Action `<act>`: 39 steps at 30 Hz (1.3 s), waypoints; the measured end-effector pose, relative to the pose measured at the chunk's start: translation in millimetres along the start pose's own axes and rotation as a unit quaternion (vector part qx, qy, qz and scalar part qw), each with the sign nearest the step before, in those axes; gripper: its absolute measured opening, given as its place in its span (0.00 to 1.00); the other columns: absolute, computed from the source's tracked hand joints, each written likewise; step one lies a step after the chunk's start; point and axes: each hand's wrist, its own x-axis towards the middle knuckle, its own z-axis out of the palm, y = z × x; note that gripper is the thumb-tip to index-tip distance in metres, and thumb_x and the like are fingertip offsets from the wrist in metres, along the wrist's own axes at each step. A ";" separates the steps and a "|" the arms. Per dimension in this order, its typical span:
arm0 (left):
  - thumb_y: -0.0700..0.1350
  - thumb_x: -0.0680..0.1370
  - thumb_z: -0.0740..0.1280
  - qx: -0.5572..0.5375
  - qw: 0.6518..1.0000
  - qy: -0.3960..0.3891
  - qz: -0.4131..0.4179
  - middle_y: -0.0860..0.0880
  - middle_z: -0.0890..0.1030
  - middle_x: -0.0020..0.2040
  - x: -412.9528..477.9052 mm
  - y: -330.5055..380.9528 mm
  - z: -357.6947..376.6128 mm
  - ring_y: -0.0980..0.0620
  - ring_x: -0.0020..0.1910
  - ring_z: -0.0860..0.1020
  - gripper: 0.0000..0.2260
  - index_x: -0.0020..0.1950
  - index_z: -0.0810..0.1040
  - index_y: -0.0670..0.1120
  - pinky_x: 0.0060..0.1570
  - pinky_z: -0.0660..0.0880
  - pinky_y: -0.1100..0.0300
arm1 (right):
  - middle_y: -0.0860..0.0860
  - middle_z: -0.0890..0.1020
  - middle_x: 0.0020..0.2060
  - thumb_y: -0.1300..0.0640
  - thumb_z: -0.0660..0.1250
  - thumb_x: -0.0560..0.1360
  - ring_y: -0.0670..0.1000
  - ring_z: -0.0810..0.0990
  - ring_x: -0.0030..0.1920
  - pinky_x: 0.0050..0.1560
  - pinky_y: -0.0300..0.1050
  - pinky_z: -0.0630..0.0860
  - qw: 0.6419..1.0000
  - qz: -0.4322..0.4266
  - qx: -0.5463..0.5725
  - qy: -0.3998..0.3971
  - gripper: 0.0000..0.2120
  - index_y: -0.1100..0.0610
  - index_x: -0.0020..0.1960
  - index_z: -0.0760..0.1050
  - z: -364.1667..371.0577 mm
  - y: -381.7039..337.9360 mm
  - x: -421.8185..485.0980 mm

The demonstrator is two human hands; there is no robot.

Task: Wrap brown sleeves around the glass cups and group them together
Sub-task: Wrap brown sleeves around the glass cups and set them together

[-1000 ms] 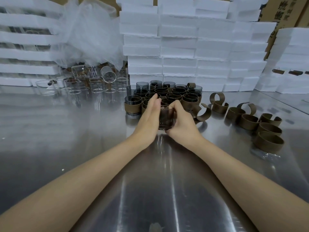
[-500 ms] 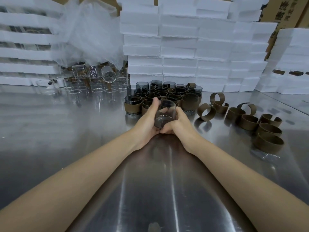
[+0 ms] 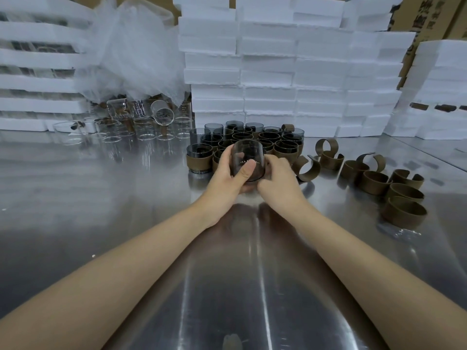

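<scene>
- Cup [image 3: 246, 153]: smoky dark glass, round, tipped so its mouth faces up and toward the camera; a faint row of white marks on the wall.
- Brown sleeve [image 3: 257, 173] shows as a dark band low on the cup; whether it goes fully round, cannot tell.
- Left hand [image 3: 223, 179] grips the cup from the left, thumb laid across the front wall.
- Right hand [image 3: 278, 181] curls round the cup's right side; its fingertips are hidden behind the glass.
- Cup is held just above the table [image 3: 101, 210], between both hands; its base is covered by the palms.
- Just beyond the hands: a packed cluster of sleeved cups [image 3: 286, 147], touching one another. The near middle of the cluster is blocked by the held cup.
- Right of the right hand: loose sleeves [image 3: 374, 179], curled open, some overlapping.
- Far left beyond the left hand: clear glasses [image 3: 144, 127], some lying on their sides, hard to count through glare.
- White foam blocks [image 3: 270, 72] stacked behind, tops cut off.
</scene>
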 end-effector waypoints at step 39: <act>0.45 0.83 0.61 -0.035 0.992 0.057 -0.105 0.43 0.83 0.55 -4.7 13.2 -0.6 0.38 0.41 0.85 0.10 0.58 0.82 0.51 0.39 0.82 0.57 | 0.52 0.80 0.38 0.63 0.73 0.72 0.44 0.68 0.46 0.54 0.33 0.69 0.953 -0.273 -0.008 0.133 0.05 0.58 0.48 0.83 -19.4 3.1 -4.0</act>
